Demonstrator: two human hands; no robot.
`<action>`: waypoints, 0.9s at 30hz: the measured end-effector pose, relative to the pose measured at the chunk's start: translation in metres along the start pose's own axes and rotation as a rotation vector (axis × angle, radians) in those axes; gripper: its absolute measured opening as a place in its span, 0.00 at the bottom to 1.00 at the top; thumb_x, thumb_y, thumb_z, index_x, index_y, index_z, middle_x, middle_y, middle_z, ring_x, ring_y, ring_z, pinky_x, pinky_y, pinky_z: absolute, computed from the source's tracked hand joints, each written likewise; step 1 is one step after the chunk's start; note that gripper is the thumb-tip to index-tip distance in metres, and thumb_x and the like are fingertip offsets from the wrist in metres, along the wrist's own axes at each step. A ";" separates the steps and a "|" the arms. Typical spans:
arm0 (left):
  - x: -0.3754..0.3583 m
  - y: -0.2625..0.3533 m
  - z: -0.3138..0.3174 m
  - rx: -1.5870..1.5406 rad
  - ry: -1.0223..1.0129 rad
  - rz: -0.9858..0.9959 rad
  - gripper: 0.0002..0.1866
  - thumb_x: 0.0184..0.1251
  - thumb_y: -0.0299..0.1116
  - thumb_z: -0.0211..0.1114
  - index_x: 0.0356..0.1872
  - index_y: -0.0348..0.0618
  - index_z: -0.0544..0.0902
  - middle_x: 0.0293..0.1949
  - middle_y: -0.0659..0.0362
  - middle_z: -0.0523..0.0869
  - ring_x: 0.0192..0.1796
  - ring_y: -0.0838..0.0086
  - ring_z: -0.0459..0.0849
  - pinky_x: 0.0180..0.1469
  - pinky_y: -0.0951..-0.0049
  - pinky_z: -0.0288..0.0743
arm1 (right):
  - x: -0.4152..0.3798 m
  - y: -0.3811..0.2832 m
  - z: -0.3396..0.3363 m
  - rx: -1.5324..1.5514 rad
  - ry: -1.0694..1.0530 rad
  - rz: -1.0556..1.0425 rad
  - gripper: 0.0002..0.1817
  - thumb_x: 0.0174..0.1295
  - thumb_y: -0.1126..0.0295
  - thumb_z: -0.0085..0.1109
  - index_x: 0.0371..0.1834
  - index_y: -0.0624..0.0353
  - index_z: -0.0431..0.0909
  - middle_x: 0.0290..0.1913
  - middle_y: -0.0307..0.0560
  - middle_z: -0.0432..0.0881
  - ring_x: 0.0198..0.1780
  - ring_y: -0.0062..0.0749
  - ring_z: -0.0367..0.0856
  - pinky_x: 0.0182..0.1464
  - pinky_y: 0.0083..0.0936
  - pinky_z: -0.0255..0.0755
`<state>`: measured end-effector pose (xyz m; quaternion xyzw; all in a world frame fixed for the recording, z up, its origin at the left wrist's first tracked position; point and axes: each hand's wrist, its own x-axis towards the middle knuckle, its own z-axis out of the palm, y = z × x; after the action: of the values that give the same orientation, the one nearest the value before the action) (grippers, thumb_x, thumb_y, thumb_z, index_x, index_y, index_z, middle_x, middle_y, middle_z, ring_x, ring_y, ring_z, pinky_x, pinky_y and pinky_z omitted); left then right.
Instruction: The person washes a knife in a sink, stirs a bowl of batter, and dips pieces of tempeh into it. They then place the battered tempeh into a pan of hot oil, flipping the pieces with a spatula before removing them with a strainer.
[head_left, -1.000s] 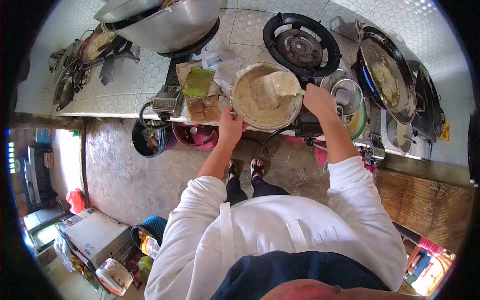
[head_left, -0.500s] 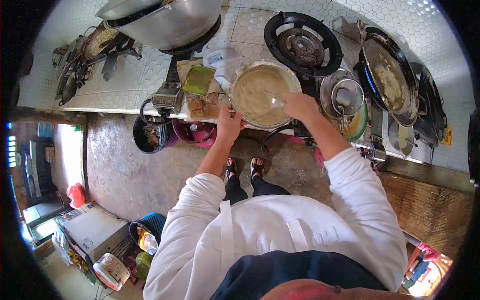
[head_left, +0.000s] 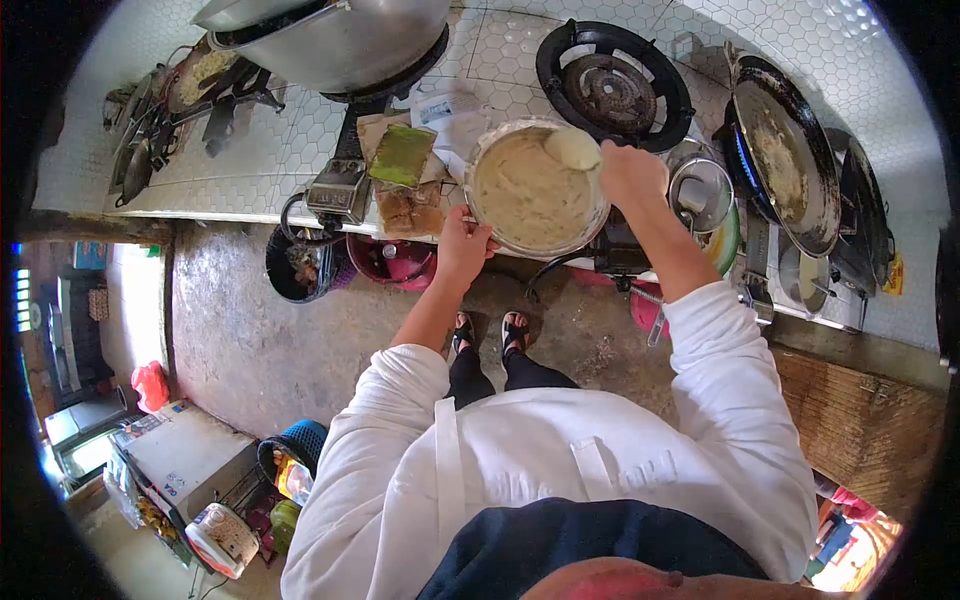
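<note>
A round bowl [head_left: 600, 217] of thick beige batter [head_left: 532, 200] sits at the counter's front edge. My left hand [head_left: 464, 245] is closed on its near left rim. In my right hand [head_left: 634, 178], at the bowl's right side, is a ladle; its batter-coated head [head_left: 572, 148] is raised over the far right part of the batter. The ladle's handle is mostly hidden in my fist. Left of the bowl, a green square piece [head_left: 401, 156] lies on brown paper or cardboard [head_left: 410, 210].
Behind the bowl stands a black burner ring [head_left: 615, 92]. A wok [head_left: 785, 150] sits over a blue flame at right, beside a wire strainer [head_left: 702, 192]. A large metal pot [head_left: 350, 50] stands back left. Baskets [head_left: 298, 265] stand below the counter edge.
My right hand has moved up and slightly right, lifting the ladle's head out of the batter to the bowl's far side. My left hand still holds the rim.
</note>
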<state>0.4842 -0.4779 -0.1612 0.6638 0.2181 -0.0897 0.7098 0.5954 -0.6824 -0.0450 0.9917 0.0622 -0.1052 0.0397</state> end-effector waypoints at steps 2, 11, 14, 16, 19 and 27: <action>0.001 0.001 0.001 -0.014 -0.013 0.007 0.16 0.60 0.22 0.54 0.48 0.37 0.63 0.27 0.56 0.78 0.24 0.76 0.79 0.24 0.80 0.73 | 0.002 0.008 0.013 -0.090 -0.076 -0.054 0.14 0.54 0.65 0.46 0.38 0.55 0.79 0.40 0.52 0.81 0.42 0.45 0.81 0.42 0.40 0.74; 0.003 -0.001 -0.002 -0.086 -0.041 -0.005 0.15 0.59 0.23 0.54 0.47 0.38 0.64 0.26 0.58 0.78 0.22 0.78 0.78 0.22 0.80 0.71 | -0.004 -0.001 0.009 -0.019 -0.185 -0.076 0.14 0.53 0.66 0.47 0.41 0.54 0.78 0.39 0.56 0.81 0.42 0.47 0.80 0.42 0.41 0.73; 0.002 0.000 -0.002 -0.070 -0.034 -0.001 0.15 0.60 0.23 0.54 0.47 0.38 0.64 0.27 0.58 0.78 0.23 0.78 0.79 0.23 0.80 0.71 | 0.009 -0.025 0.015 0.052 -0.082 -0.085 0.14 0.53 0.66 0.48 0.41 0.53 0.76 0.38 0.55 0.81 0.41 0.47 0.81 0.40 0.41 0.74; 0.001 0.002 -0.003 -0.075 -0.033 -0.036 0.14 0.60 0.23 0.54 0.47 0.39 0.64 0.27 0.58 0.77 0.23 0.77 0.79 0.24 0.80 0.72 | 0.013 -0.024 0.020 0.050 -0.010 -0.111 0.13 0.54 0.66 0.47 0.42 0.52 0.75 0.37 0.53 0.81 0.41 0.47 0.81 0.39 0.42 0.74; -0.002 0.009 -0.003 -0.070 -0.043 -0.041 0.14 0.60 0.24 0.55 0.47 0.38 0.64 0.27 0.58 0.77 0.24 0.77 0.79 0.24 0.80 0.72 | 0.006 -0.016 0.010 -0.002 0.067 -0.045 0.12 0.55 0.66 0.46 0.42 0.50 0.75 0.37 0.52 0.82 0.40 0.47 0.81 0.38 0.43 0.73; 0.000 0.007 -0.007 -0.051 -0.090 -0.065 0.16 0.60 0.25 0.56 0.48 0.38 0.64 0.30 0.56 0.78 0.27 0.75 0.80 0.28 0.77 0.73 | 0.004 0.005 0.005 -0.097 -0.122 0.073 0.14 0.53 0.67 0.46 0.40 0.55 0.77 0.40 0.51 0.81 0.43 0.45 0.80 0.40 0.41 0.73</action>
<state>0.4857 -0.4700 -0.1554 0.6332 0.2097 -0.1368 0.7324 0.5993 -0.6872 -0.0506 0.9820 0.0283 -0.1609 0.0951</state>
